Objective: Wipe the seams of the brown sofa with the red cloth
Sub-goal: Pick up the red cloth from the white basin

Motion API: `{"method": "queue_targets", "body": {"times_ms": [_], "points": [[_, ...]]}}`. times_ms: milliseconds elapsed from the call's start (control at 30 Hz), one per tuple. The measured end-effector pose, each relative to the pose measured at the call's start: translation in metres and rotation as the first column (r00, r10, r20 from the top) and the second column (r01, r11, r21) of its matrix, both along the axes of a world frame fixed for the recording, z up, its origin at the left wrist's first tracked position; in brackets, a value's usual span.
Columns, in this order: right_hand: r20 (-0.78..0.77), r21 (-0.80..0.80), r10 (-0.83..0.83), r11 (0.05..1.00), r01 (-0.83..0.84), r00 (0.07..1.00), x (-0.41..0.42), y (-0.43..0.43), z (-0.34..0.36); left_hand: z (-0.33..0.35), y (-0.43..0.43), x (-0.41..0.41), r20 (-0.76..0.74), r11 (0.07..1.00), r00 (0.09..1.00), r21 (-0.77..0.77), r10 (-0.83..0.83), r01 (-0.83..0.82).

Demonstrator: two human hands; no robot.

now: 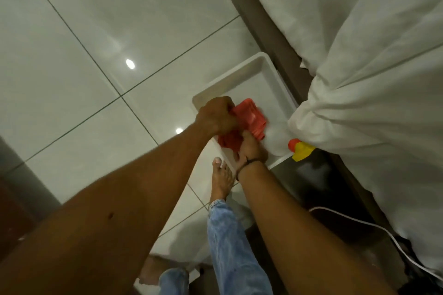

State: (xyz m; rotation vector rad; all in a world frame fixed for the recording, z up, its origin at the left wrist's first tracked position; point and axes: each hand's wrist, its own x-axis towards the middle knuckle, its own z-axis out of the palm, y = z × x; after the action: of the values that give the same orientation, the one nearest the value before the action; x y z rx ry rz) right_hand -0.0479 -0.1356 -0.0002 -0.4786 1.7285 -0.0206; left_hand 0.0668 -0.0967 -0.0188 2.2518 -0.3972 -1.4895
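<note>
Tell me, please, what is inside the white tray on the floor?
Over the white tray, both hands, left hand and right hand, grip the red cloth. The rest of its floor looks bare; the white sheet covers its near-right corner.

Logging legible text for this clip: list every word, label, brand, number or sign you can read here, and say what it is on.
No readable text anywhere in the head view.
Red cloth, held by both hands: no print.
White tray: no marking.
Yellow label beside an orange cap: nothing legible on it.
</note>
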Motion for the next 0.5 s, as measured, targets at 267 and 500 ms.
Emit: {"method": "queue_targets", "body": {"times_ms": [267,500], "points": [[0.468,0.142,0.144,0.961,-0.235,0.872,-0.058,0.081,0.050,0.066,0.173,-0.051,-0.393,0.788,0.736,-0.043,0.552,-0.614],[0.690,0.255,0.275,0.773,-0.581,0.669,-0.120,0.253,0.026,0.070,0.365,-0.136,-0.366,0.644,0.594,0.019,0.716,-0.765]]}}
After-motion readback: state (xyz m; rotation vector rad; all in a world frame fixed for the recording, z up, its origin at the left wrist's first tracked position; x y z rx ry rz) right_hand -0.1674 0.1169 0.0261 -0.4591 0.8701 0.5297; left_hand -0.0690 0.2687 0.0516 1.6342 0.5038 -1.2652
